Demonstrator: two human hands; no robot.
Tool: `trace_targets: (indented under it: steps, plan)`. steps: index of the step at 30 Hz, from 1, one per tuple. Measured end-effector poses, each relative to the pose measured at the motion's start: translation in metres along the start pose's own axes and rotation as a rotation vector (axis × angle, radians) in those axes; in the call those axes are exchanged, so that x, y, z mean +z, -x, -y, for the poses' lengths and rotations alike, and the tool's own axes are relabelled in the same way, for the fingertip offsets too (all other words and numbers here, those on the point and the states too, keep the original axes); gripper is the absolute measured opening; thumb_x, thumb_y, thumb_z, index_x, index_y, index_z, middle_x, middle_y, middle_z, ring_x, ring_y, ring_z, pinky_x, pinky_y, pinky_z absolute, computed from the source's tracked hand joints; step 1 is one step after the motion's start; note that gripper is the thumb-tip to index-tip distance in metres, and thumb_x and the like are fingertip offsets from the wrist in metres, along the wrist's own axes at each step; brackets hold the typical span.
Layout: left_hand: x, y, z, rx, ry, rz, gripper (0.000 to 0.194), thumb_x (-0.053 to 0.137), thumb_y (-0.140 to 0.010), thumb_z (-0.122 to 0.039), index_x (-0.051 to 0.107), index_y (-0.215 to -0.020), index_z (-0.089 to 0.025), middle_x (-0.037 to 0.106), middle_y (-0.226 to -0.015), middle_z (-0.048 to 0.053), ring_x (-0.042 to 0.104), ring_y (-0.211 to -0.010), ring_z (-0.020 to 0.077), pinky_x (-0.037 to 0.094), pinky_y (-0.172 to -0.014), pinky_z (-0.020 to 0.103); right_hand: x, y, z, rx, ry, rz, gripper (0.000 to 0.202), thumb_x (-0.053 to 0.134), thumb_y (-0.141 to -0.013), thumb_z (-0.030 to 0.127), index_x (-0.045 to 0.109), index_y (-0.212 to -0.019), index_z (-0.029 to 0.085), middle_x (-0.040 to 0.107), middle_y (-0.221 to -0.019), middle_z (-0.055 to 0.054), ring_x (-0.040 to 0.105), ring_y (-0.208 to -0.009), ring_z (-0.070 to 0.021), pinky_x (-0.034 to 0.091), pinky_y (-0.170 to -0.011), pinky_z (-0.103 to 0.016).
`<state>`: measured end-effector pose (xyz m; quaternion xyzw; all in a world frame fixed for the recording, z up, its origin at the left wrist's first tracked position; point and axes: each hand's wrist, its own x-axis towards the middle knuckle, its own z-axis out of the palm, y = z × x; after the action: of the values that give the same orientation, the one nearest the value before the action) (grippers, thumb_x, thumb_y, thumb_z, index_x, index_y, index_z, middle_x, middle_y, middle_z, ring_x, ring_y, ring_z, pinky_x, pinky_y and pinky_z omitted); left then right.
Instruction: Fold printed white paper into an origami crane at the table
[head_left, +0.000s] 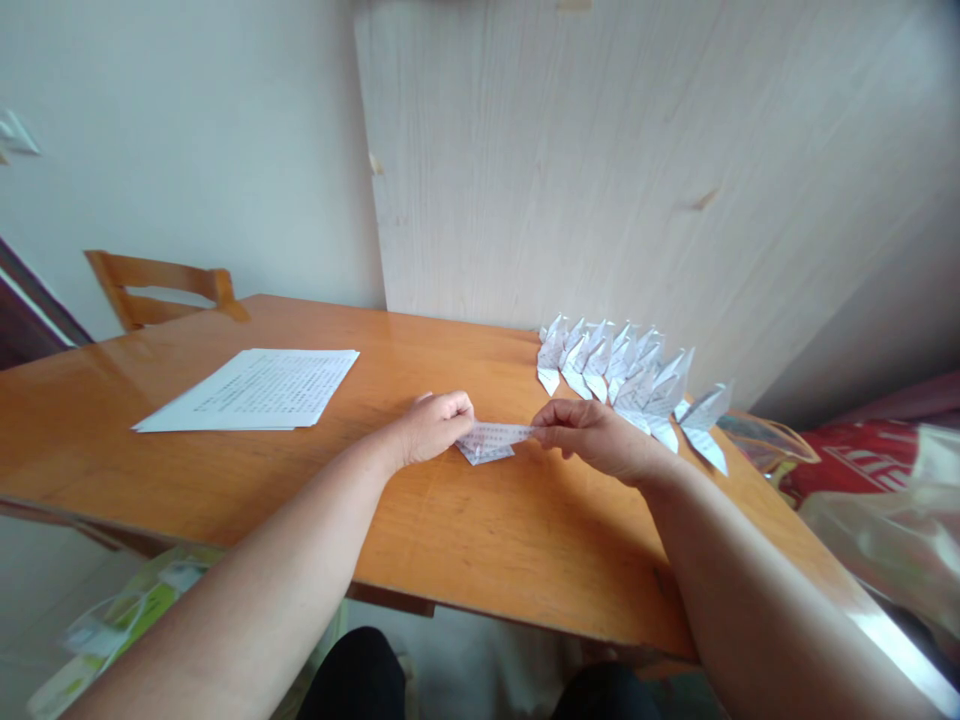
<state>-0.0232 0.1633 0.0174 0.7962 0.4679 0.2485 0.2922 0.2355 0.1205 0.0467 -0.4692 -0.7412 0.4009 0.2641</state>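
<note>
A small folded sheet of printed paper (491,437) is stretched between my two hands over the middle of the table, a pointed flap hanging on its near side. My left hand (437,428) is closed with its fingers curled around the left end of the paper. At the right end, my right hand (581,432) pinches the paper between thumb and fingers. Several folded paper pieces (652,385) with upright points stand in rows just beyond my right hand.
A stack of printed sheets (251,390) lies on the left of the wooden table (450,530). A wooden chair (165,285) stands past the far left edge. Behind the table rises a pale panel (525,180). Red and clear plastic bags (862,460) sit off the right edge.
</note>
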Motion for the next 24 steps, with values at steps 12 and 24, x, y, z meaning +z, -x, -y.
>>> trace_targets:
  steps: [12, 24]
  plan:
    - [0.006, -0.003, 0.008, 0.087, 0.027, -0.032, 0.009, 0.051, -0.08, -0.024, 0.056, -0.074, -0.019, 0.063, -0.087, 0.001, 0.057, -0.083, 0.0181, 0.044, -0.074, 0.029, 0.005, -0.004, -0.011, 0.179, -0.096, 0.049, 0.032, 0.067, -0.085, 0.048, 0.066, -0.087, 0.017, 0.072, -0.078, -0.007, 0.064, -0.066, -0.0158, 0.046, -0.056, -0.025]
    - [0.007, 0.011, -0.012, 0.147, 0.064, 0.15, 0.04, 0.058, -0.086, -0.054, 0.059, -0.07, -0.017, 0.054, -0.075, 0.0, 0.051, -0.069, 0.0143, 0.039, -0.063, 0.027, 0.02, -0.012, -0.012, 0.266, -0.154, -0.105, 0.042, 0.057, -0.09, 0.058, 0.064, -0.08, 0.018, 0.071, -0.078, -0.008, 0.061, -0.061, -0.0136, 0.044, -0.051, -0.024]
